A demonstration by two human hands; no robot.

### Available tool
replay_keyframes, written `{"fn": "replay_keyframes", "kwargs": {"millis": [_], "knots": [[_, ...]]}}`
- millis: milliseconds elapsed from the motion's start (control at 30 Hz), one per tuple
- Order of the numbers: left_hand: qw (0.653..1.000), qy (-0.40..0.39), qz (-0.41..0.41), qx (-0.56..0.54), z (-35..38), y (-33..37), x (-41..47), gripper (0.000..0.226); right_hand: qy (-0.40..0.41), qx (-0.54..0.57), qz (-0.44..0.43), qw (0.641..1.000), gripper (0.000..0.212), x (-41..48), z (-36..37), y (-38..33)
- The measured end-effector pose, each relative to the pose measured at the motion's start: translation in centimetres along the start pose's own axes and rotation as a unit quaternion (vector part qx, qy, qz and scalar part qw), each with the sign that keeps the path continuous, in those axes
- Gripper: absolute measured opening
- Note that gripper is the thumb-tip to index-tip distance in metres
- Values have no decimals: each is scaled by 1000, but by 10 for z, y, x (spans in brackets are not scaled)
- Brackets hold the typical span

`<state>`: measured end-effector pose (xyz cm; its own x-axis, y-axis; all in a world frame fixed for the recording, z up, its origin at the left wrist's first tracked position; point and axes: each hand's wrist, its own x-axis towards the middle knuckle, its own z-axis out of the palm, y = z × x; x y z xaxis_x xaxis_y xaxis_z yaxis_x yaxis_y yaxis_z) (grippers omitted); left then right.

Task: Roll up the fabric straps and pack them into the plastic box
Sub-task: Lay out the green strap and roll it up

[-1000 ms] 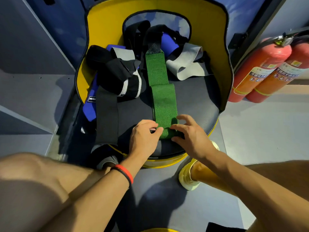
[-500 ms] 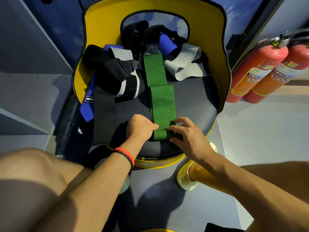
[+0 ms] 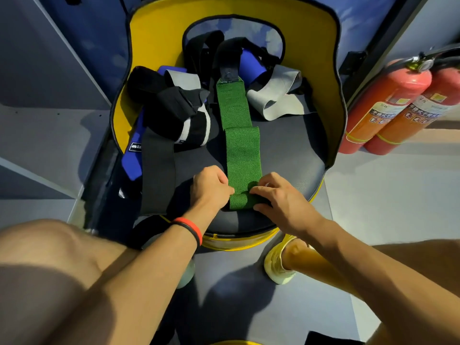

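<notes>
Head view: one green strap (image 3: 242,155) lies lengthwise down the middle of the chair (image 3: 286,155) seat, with its near end rolled at the seat's front edge. Two hands work the roll. The left hand (image 3: 211,185), fingers curled, pinches its left end, and the right hand (image 3: 278,197) curls its fingers over the right end. Two grey straps (image 3: 273,100) lie at the seat's back, several black straps (image 3: 158,170) and blue straps (image 3: 132,160) at its back and left. Two extinguishers (image 3: 388,100) stand right of the chair.

The green strap (image 3: 242,150) is showing coarse, matt woven cloth; the seat cushion (image 3: 286,155) is looking smooth, faintly sheened; the fire extinguishers (image 3: 388,105) are gleaming in glossy red paint.
</notes>
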<state>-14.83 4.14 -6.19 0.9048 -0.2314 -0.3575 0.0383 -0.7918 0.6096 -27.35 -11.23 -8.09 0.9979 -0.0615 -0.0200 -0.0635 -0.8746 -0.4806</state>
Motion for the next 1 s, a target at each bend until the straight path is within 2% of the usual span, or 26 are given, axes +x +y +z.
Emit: {"fn": "replay_keyframes", "kwargs": {"millis": [67, 167, 333, 400, 500, 733, 833, 1000], "knots": [[999, 7, 5, -35, 1, -4, 0, 26, 12, -22, -2, 1000, 38, -2, 4, -1], [996, 32, 44, -76, 7, -12, -7, 16, 35, -43, -5, 998, 36, -8, 12, -3], [991, 64, 110, -28, 8, -16, -15, 22, 38, -30, -1, 999, 41, -6, 12, -3], [992, 49, 120, -11, 5, -17, -11, 27, 37, -14, -12, 999, 36, -5, 5, -3], [991, 21, 131, -2, 0, -18, -12, 21, 40, -7, -15, 999, 25, -5, 0, -3], [980, -71, 172, 77, -8, -22, -17, 18, 66, 19, -8, 998, 25, -7, 9, 1], [970, -101, 187, 120, -13, -25, -19, 42, 70, -18, 2, 997, 29, -5, 11, 1], [974, -97, 191, 76, -13, -32, -16, 48, 80, -19, -36, 996, 33, -9, 9, 5]]}}
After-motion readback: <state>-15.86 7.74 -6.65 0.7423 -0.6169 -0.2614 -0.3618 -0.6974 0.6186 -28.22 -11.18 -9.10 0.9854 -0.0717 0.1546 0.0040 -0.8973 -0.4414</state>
